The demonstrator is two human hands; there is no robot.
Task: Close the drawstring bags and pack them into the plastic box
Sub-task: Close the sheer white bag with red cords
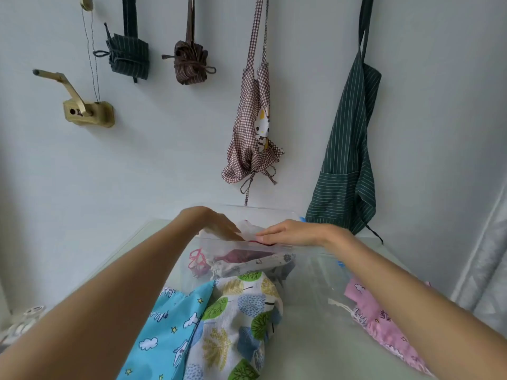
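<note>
A clear plastic box [310, 272] stands at the table's far middle. Both my hands reach into its top. My left hand [216, 224] and my right hand [288, 232] lie with straight fingers pressing down on a dark red bag [241, 255] inside the box; only part of that bag shows through the wall. A whitish printed bag [258, 264] with a pink cord [198, 260] lies under it in the box. In front of the box lie a blue cloud-print bag [167, 330], a white tree-print bag [236, 325] and, at the right, a pink bag [384, 322].
The pale glass-topped table [310, 352] stands against a white wall. On the wall hang a checked apron [253, 127], a green striped apron [348, 149], two folded bundles and a brass crank [82, 105]. A small glass object [27, 319] sits at the left edge.
</note>
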